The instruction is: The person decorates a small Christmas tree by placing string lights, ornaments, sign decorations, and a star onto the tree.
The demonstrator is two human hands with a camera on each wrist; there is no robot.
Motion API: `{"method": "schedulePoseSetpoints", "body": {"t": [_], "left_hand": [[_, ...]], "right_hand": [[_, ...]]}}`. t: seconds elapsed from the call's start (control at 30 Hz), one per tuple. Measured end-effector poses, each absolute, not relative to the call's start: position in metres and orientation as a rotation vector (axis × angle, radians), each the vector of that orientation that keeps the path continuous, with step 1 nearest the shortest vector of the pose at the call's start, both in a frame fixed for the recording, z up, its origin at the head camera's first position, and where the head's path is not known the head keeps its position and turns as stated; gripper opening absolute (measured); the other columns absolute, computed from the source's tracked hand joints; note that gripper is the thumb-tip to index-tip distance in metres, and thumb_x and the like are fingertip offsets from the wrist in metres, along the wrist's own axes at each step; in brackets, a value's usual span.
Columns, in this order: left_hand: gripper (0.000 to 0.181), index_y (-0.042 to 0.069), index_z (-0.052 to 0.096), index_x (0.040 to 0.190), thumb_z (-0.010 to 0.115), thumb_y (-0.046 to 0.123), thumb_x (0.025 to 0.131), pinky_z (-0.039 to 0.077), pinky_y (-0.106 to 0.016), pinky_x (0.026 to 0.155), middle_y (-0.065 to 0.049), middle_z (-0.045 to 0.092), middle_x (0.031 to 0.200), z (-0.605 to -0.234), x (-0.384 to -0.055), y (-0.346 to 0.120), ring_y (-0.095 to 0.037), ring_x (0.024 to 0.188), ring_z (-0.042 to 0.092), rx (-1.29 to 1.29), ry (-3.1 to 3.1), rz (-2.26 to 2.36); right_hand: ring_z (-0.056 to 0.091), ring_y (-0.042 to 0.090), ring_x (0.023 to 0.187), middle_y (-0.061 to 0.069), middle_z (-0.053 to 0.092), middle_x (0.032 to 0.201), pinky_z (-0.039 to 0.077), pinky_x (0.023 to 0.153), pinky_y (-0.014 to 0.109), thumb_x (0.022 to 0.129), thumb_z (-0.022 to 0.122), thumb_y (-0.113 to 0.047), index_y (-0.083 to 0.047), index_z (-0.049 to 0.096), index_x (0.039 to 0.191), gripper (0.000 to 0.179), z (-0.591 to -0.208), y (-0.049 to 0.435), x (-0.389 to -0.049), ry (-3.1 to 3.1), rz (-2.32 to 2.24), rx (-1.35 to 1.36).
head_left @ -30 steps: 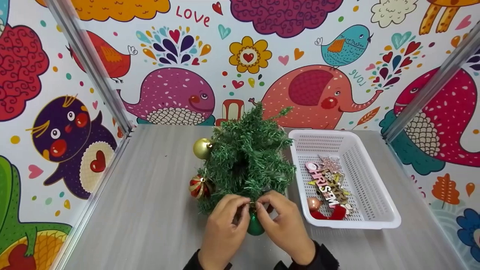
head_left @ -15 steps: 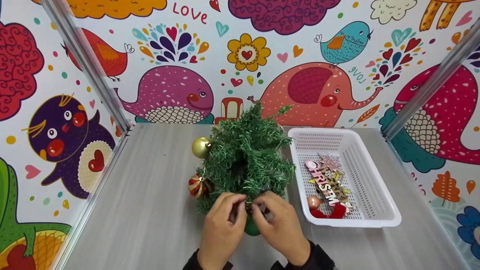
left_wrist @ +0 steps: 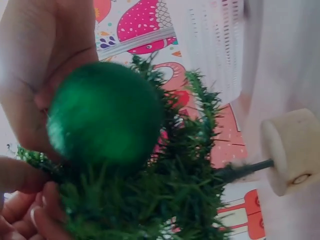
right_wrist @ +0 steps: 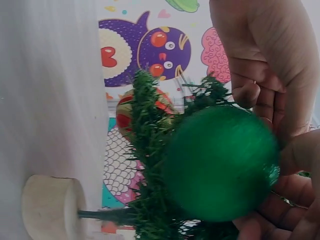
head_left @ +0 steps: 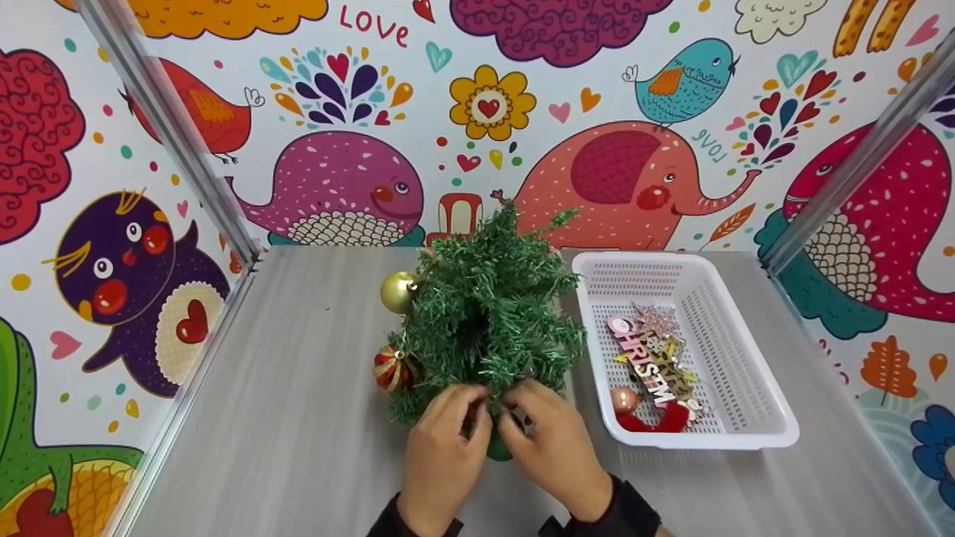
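A green Christmas bauble (head_left: 498,448) hangs at the near side of a small artificial Christmas tree (head_left: 489,298). Just above it, my left hand (head_left: 446,447) and right hand (head_left: 553,451) face each other, thumbs and fingers pinching at its hanging string among the branch tips. Both hands mostly hide the string in the head view; a thin gold bit of it (right_wrist: 254,81) shows by the left fingers in the right wrist view. Seen from the left wrist, the round green bauble (left_wrist: 105,115) lies against the needles. The tree's wooden base (left_wrist: 292,150) is also visible there.
A gold bauble (head_left: 397,292) and a red-and-gold striped bauble (head_left: 393,369) hang on the tree's left side. Right of the tree stands a white perforated basket (head_left: 746,350) holding a CHRISTMAS letter sign (head_left: 643,365), a pinkish bauble (head_left: 624,400) and other ornaments. Patterned walls enclose the table.
Both hands have shifted slightly up and left into the branch with the green bauble's string. The gold string top, visible between the fingertips before, is now mostly hidden.
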State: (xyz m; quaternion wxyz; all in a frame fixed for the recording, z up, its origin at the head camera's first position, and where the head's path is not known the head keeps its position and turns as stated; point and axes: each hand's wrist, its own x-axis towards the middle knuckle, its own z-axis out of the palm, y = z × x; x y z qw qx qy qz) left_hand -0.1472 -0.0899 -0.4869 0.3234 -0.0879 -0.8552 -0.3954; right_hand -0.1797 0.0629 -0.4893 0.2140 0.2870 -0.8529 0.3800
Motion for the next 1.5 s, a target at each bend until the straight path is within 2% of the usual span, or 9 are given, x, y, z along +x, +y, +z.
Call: {"method": "schedulePoseSetpoints", "body": {"t": [0.23, 0.47, 0.67, 0.77, 0.87, 1.03, 1.17, 1.27, 1.5], "left_hand": [[0.024, 0.015, 0.073, 0.109, 0.075, -0.001, 0.091, 0.059, -0.028, 0.076, 0.002, 0.072, 0.106, -0.491, -0.144, -0.091, -0.013, 0.093, 0.070, -0.248, -2.252, -1.050], [0.031, 0.013, 0.073, 0.110, 0.082, -0.001, 0.084, 0.055, -0.017, 0.074, 0.001, 0.071, 0.103, -0.492, -0.141, -0.093, -0.010, 0.090, 0.069, -0.299, -2.158, -0.966], [0.029, 0.012, 0.073, 0.112, 0.079, -0.002, 0.087, 0.054, -0.017, 0.074, 0.002, 0.070, 0.100, -0.498, -0.135, -0.095, -0.007, 0.085, 0.067, -0.267, -2.151, -1.035], [0.025, 0.012, 0.072, 0.112, 0.076, 0.000, 0.091, 0.054, -0.019, 0.069, 0.002, 0.070, 0.099, -0.504, -0.132, -0.096, -0.005, 0.081, 0.065, -0.228, -2.180, -1.085], [0.022, 0.012, 0.072, 0.113, 0.074, 0.002, 0.093, 0.052, -0.020, 0.064, 0.003, 0.069, 0.098, -0.509, -0.130, -0.095, -0.003, 0.077, 0.060, -0.199, -2.207, -1.121], [0.019, 0.012, 0.070, 0.112, 0.072, 0.003, 0.096, 0.047, -0.017, 0.059, 0.005, 0.065, 0.093, -0.514, -0.126, -0.095, 0.002, 0.073, 0.052, -0.206, -2.211, -1.186], [0.023, 0.012, 0.070, 0.110, 0.074, -0.001, 0.092, 0.045, -0.013, 0.059, 0.008, 0.063, 0.090, -0.517, -0.124, -0.096, 0.003, 0.073, 0.051, -0.221, -2.178, -1.187], [0.027, 0.012, 0.070, 0.108, 0.076, -0.005, 0.088, 0.043, -0.010, 0.060, 0.009, 0.061, 0.088, -0.519, -0.123, -0.096, 0.003, 0.071, 0.050, -0.236, -2.149, -1.140], [0.035, 0.012, 0.070, 0.108, 0.079, -0.009, 0.082, 0.040, -0.007, 0.060, 0.011, 0.060, 0.086, -0.521, -0.121, -0.098, 0.004, 0.069, 0.049, -0.282, -2.116, -1.096]], "right_hand": [[0.061, 0.007, 0.084, -0.008, 0.066, 0.100, 0.050, 0.074, 0.021, 0.091, 0.075, -0.003, -0.019, 0.069, 0.099, 0.019, -0.494, 0.065, -0.180, -2.357, 1.038, 0.844], [0.066, 0.009, 0.090, -0.007, 0.070, 0.104, 0.055, 0.081, 0.020, 0.090, 0.075, 0.000, -0.014, 0.072, 0.103, 0.020, -0.475, 0.096, -0.187, -2.305, 1.093, 0.955], [0.065, 0.006, 0.078, -0.002, 0.074, 0.096, 0.056, 0.070, 0.023, 0.093, 0.072, -0.001, -0.010, 0.074, 0.105, 0.015, -0.461, 0.156, -0.229, -2.477, 1.139, 0.845], [0.069, 0.011, 0.086, 0.001, 0.074, 0.102, 0.058, 0.076, 0.031, 0.097, 0.072, -0.011, -0.012, 0.074, 0.109, 0.013, -0.469, 0.188, -0.258, -2.710, 1.040, 0.743], [0.070, 0.020, 0.095, 0.005, 0.072, 0.107, 0.059, 0.084, 0.038, 0.097, 0.073, -0.017, -0.010, 0.071, 0.119, 0.023, -0.482, 0.215, -0.283, -2.944, 0.884, 0.812], [0.072, 0.019, 0.093, 0.012, 0.070, 0.116, 0.057, 0.088, 0.038, 0.095, 0.073, -0.020, -0.005, 0.063, 0.132, 0.041, -0.495, 0.240, -0.308, -3.236, 0.912, 1.020], [0.066, 0.025, 0.107, 0.016, 0.067, 0.128, 0.052, 0.097, 0.045, 0.091, 0.078, -0.027, -0.007, 0.062, 0.136, 0.051, -0.499, 0.242, -0.321, -3.342, 0.942, 1.028], [0.061, 0.026, 0.113, 0.012, 0.067, 0.127, 0.050, 0.099, 0.049, 0.087, 0.083, -0.030, -0.009, 0.065, 0.131, 0.053, -0.499, 0.240, -0.328, -3.379, 0.887, 1.062], [0.055, 0.014, 0.086, -0.005, 0.064, 0.094, 0.048, 0.078, 0.033, 0.078, 0.088, -0.024, -0.016, 0.069, 0.101, 0.032, -0.507, 0.231, -0.333, -3.444, 0.654, 1.221]]}}
